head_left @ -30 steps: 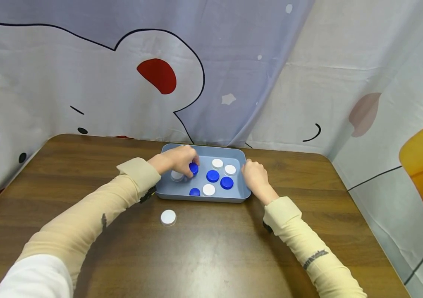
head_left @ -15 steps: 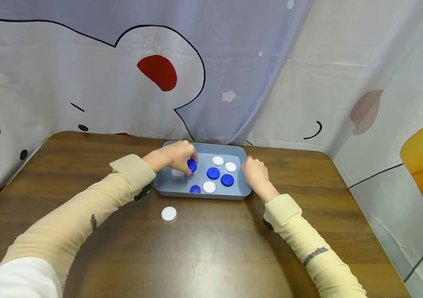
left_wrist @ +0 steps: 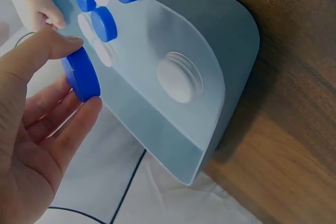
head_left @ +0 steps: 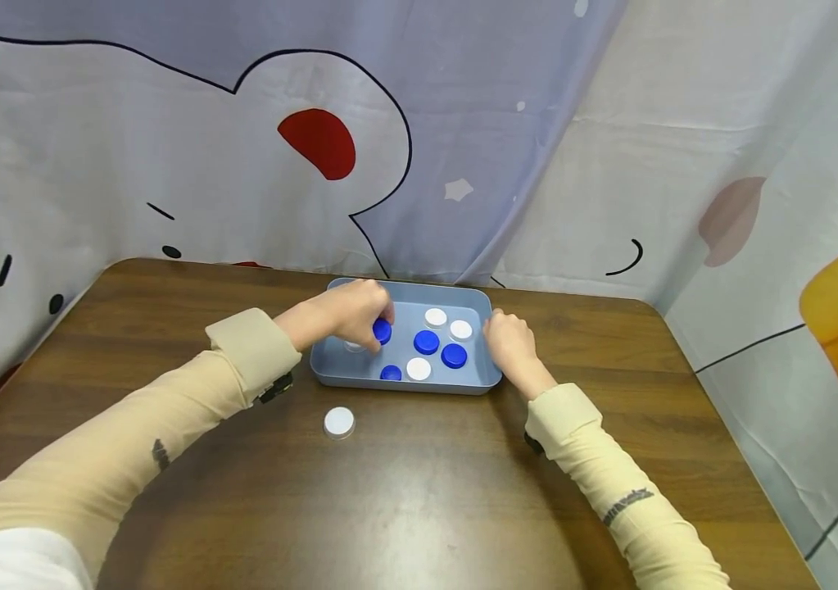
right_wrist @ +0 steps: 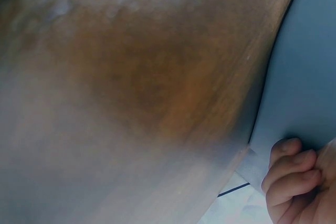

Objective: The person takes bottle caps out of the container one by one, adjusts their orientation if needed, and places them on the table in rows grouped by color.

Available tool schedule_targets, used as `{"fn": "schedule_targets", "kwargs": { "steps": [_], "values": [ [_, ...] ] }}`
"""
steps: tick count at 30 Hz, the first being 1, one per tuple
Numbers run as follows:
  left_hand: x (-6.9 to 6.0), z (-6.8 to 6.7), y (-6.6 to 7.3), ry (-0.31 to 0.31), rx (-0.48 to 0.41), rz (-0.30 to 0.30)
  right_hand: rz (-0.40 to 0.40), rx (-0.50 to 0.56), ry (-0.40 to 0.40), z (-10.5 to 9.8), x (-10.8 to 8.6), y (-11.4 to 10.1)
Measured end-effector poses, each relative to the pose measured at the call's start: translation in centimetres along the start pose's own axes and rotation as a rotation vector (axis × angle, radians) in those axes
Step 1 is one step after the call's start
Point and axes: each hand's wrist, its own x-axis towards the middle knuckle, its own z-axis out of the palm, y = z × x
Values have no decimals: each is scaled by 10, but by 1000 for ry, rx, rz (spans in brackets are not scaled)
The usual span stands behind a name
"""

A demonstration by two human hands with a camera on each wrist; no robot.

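In the head view, a shallow blue-grey tray (head_left: 360,380) sits at the far middle of the wooden table. My left hand (head_left: 348,313) pinches a blue bottle cap (left_wrist: 81,74) between thumb and fingertips, over the tray's left half. In the left wrist view the cap is tilted on edge, apart from the tray floor. Below that hand lies a white cap (left_wrist: 178,80) in the tray. At the tray's right end, my right hand (head_left: 510,344) grips the rim with curled fingers (right_wrist: 294,182). Several other blue caps (head_left: 427,342) and white caps (head_left: 419,369) lie in the tray.
One more white cap (head_left: 339,422) lies on the wooden table (head_left: 419,500) in front of the tray's left part. A printed curtain (head_left: 463,123) hangs right behind the table's back edge and along its right side.
My left forearm has swung outward to the lower left, and the hand covers more of the white cap beneath it. The blue cap stays in its pinch. My right hand keeps its place on the tray.
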Motion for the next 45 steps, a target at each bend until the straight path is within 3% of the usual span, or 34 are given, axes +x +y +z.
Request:
{"fn": "schedule_targets", "kwargs": {
  "steps": [21,30,36,45],
  "values": [
    [-39,-2,33,61,75,58,-3,10,2,2,-1,0],
    [-58,4,41,97,58,90,9,4,-4,-1,0,0],
    [-71,9,49,134,68,143,25,7,-18,-1,0,0],
    [-93,25,54,175,66,169,2,4,-5,0,1,0]
  ]
}}
